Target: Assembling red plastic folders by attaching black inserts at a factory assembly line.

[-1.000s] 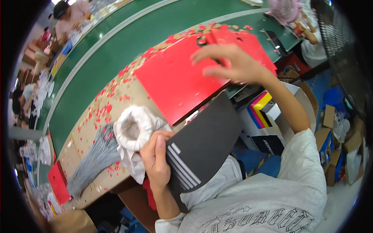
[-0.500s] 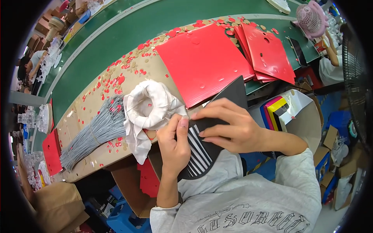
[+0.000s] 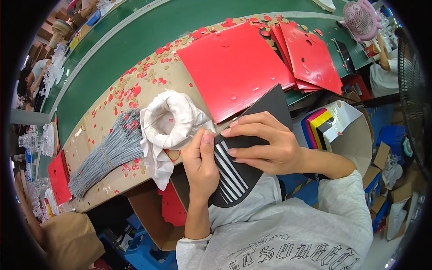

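Note:
A black sheet (image 3: 272,104) with a rounded lower end and several white stripes or slots leans across my lap, against the table's near edge. My left hand (image 3: 200,164) is closed on its left edge, thumb pressed on top. Bent over its upper face, my right hand (image 3: 270,144) has its fingertips against the sheet beside the stripes, and its thumb is mostly hidden. Just beyond my left hand lies a white cloth ring (image 3: 150,118) with a loose tail. Past my hands, a large red sheet (image 3: 236,67) lies flat on the table.
A tied bundle of grey wires (image 3: 108,150) lies left of the cloth. Red and tan discs (image 3: 135,81) are scattered on the cardboard (image 3: 99,121). More red sheets (image 3: 312,60) are stacked at far right. An open box (image 3: 348,121) holds coloured pieces; a black fan (image 3: 411,99) stands at right.
My hands and the black sheet have shifted only slightly, with the right fingers a little higher on the sheet. The view has moved a little; the grip looks the same.

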Demonstrator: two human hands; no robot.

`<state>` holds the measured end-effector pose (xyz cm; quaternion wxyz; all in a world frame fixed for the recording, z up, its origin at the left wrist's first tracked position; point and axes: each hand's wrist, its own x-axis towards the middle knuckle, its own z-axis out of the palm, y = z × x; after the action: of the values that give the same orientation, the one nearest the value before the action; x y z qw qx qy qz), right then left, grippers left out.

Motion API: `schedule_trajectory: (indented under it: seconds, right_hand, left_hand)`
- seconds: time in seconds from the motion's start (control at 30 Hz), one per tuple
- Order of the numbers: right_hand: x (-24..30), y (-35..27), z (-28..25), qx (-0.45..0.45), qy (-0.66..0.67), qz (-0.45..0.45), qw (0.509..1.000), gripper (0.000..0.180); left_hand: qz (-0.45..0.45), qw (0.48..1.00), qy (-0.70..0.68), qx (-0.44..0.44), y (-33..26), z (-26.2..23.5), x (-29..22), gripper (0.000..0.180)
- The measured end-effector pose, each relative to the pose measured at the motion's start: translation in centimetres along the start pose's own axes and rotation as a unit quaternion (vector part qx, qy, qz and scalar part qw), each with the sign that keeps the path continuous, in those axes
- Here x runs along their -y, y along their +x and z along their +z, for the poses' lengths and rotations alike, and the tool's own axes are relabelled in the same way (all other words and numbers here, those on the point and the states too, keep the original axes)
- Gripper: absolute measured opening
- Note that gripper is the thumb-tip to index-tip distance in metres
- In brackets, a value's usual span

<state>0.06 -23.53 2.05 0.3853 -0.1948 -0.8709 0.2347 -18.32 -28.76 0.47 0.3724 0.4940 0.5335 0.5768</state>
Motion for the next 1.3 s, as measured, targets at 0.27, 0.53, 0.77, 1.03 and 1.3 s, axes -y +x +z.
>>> schedule_trajectory:
  seconds: [0.27,0.53,0.77,1.03,1.3]
  right_hand:
    - [-0.5,1.1,-1.6,0.058,0.093,0.062,0.992,0.014]
    - [-10.6,6.4,-2.8,0.098,0.006,0.123,0.988,0.01]
    - [-12.7,7.4,-1.8,0.175,0.05,0.182,0.966,0.016]
    - [-13.2,7.6,-0.7,0.154,0.01,0.164,0.974,0.017]
    - [-13.4,7.0,-0.4,0.083,-0.09,0.119,0.985,0.022]
  left_hand:
    - [0.01,0.997,0.074,0.028,-0.7,0.0,0.7,0.029]
    - [0.202,0.921,0.318,0.096,0.0,2.7,0.1,0.01]
    - [0.196,0.897,0.373,0.132,1.2,4.0,2.7,0.014]
    - [0.225,0.871,0.424,0.107,1.5,4.5,3.0,0.014]
    - [0.231,0.866,0.432,0.1,1.8,4.8,3.1,0.015]
